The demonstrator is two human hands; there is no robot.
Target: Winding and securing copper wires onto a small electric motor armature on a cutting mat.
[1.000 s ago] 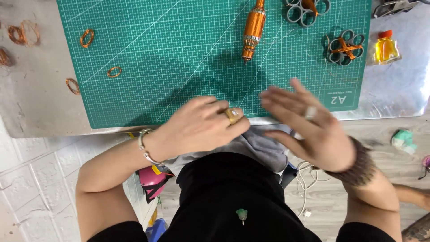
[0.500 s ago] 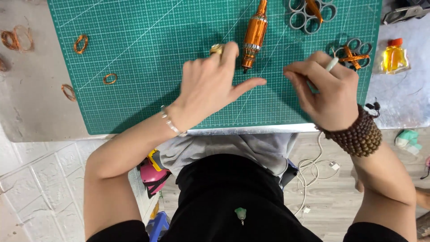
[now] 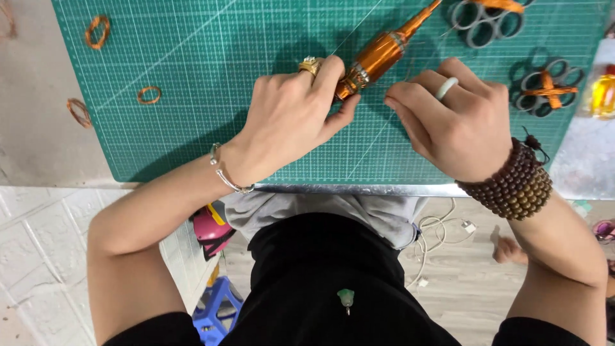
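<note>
We see our left hand point(image 3: 291, 118) clenched round the near end of the orange metal wire-wrapped spool tool point(image 3: 378, 54) lying on the green gridded cutting mat point(image 3: 192, 128) on the counter; right hand point(image 3: 451, 122) curled beside it, grip unclear; tool looks stiff, light, slick; hold mid-body; tip cut off; farther, grey ring bobbins point(image 3: 544, 86).

Bare arms, rings and bracelets.
Left hand point(image 3: 288, 122): gold ring, silver bangle. Right hand point(image 3: 458, 122): pale ring, brown bead bracelet point(image 3: 516, 186).
</note>
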